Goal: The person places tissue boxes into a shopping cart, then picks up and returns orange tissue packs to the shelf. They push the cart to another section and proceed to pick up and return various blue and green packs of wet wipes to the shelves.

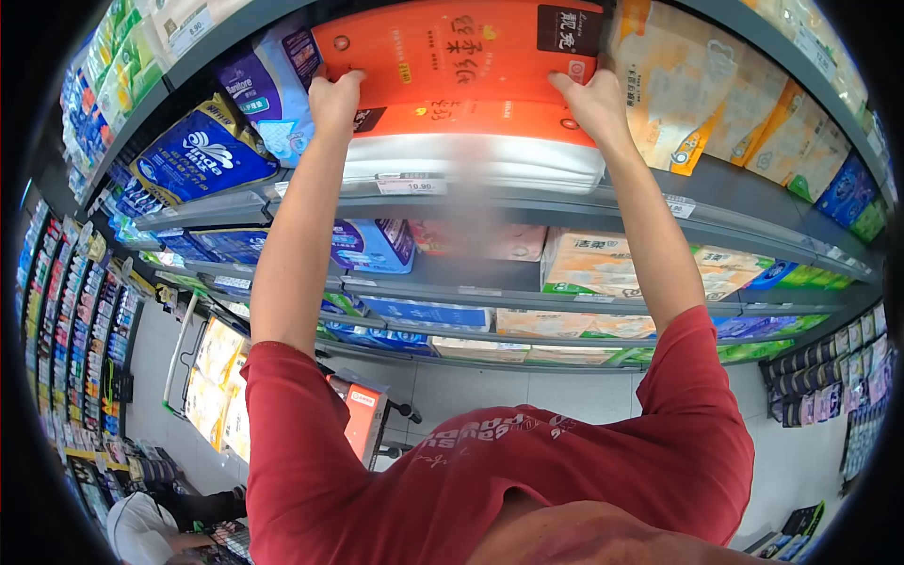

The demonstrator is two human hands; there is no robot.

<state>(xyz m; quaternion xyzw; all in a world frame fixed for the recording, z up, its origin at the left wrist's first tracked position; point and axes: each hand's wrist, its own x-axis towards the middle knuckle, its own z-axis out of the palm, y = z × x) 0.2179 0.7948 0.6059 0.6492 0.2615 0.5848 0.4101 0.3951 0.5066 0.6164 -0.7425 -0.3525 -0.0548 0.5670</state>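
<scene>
Both arms reach up to a wide orange tissue pack (pixel 414 56) with dark Chinese lettering, on an upper shelf. My left hand (pixel 336 102) grips its left end, thumb on the orange face. Its right end is held by my right hand (pixel 593 102), with the thumb pointing inward and the other fingers partly hidden. White wrapping shows along the pack's lower side, just over the shelf edge and a price label (pixel 411 185). Left of it sit a purple-and-blue pack (pixel 268 94) and a dark blue Vinda pack (pixel 202 151). Beige tissue packs (pixel 669 85) stand right beside it.
Lower shelves hold more packs, among them a blue-purple pack (pixel 375 247) and a beige pack (pixel 589 259). A cart (pixel 188 353) with beige packs stands on the floor at left, near an orange-red box (pixel 363 414). Another person (pixel 141 527) is at lower left.
</scene>
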